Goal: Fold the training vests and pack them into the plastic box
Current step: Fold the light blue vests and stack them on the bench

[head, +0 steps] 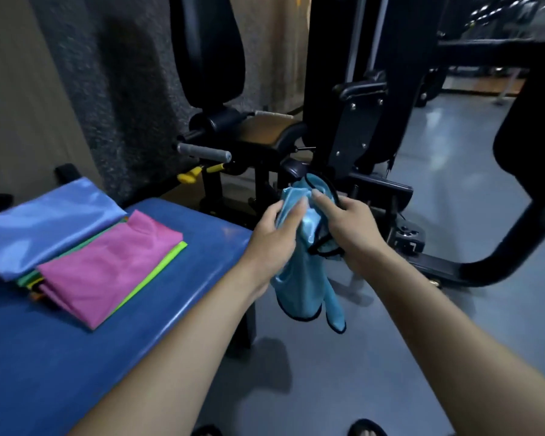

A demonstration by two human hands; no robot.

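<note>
You hold the light blue vest (pixel 302 256) off the bench (pixel 170 309), bunched between your left hand (pixel 276 234) and right hand (pixel 350 228), fingers curled into the cloth, its tail hanging below them, probably to find its edges for folding.

A gym floor, this: the black weight machine (pixel 353 89) rises straight ahead, with a tall padded backrest (pixel 211 48) just left of it, a tan seat pad (pixel 265 130) at its foot and a grey foam-gripped handle (pixel 202 151) sticking out leftward. A blue padded bench (pixel 114 325) sits nearer than the machine, and smooth grey flooring (pixel 453 146) runs off to its right
</note>
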